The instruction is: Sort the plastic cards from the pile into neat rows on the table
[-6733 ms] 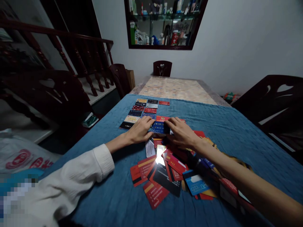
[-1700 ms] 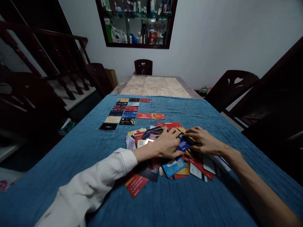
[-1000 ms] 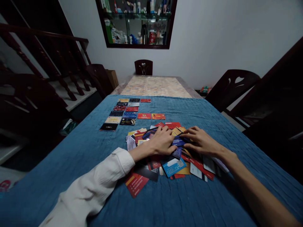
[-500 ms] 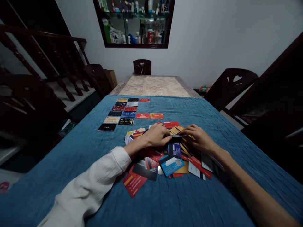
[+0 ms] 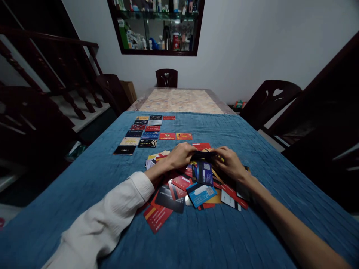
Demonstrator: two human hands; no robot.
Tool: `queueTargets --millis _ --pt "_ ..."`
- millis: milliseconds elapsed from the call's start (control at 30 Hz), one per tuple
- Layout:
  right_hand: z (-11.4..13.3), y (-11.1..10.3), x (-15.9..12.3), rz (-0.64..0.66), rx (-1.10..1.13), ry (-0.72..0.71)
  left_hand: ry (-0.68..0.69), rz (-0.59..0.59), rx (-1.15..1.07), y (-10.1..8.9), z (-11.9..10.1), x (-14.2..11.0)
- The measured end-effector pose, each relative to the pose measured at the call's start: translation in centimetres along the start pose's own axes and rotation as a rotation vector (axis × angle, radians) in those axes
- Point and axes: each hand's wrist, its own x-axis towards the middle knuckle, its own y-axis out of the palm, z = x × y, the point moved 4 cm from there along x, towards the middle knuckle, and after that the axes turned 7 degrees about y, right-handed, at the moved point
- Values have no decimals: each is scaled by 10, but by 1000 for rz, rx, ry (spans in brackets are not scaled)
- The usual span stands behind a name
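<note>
A loose heap of plastic cards [image 5: 193,186] in red, blue, black and gold lies on the blue cloth [image 5: 179,239] in front of me. My left hand [image 5: 179,156] and my right hand [image 5: 228,161] are together at the heap's far edge, fingers curled. Between them they pinch a dark card [image 5: 203,153] by its two short ends, held just above the heap. Beyond the hands, several cards [image 5: 146,130] lie face up in neat rows, with a red card [image 5: 167,136] and an orange card [image 5: 184,136] at the right end of one row.
The table's marble top [image 5: 179,101] shows past the cloth. Dark wooden chairs stand at the far end [image 5: 166,77], at the left [image 5: 113,91] and at the right [image 5: 269,101]. A stair railing [image 5: 56,67] runs at the left. A glass wall cabinet [image 5: 157,26] hangs above.
Both hands slid from the middle of the heap to its far edge and lifted a dark card between them. A blue card stayed behind on the heap.
</note>
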Motion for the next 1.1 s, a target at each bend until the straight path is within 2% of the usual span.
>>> queueTargets --millis 233,533,733,867,1100 --pt "5 3 1 -29 -36 5 -14 -27 -13 3 5 -2" --pt "7 -5 3 -105 144 4 -29 2 7 3 5 0" --pt "17 -12 12 -179 182 -4 -48 3 13 0 6 0" --pt "26 -14 19 -171 100 -19 -43 -59 -25 -7 2 0" --pt "50 -17 33 -98 -211 -130 -38 -213 -96 -19 -3 3"
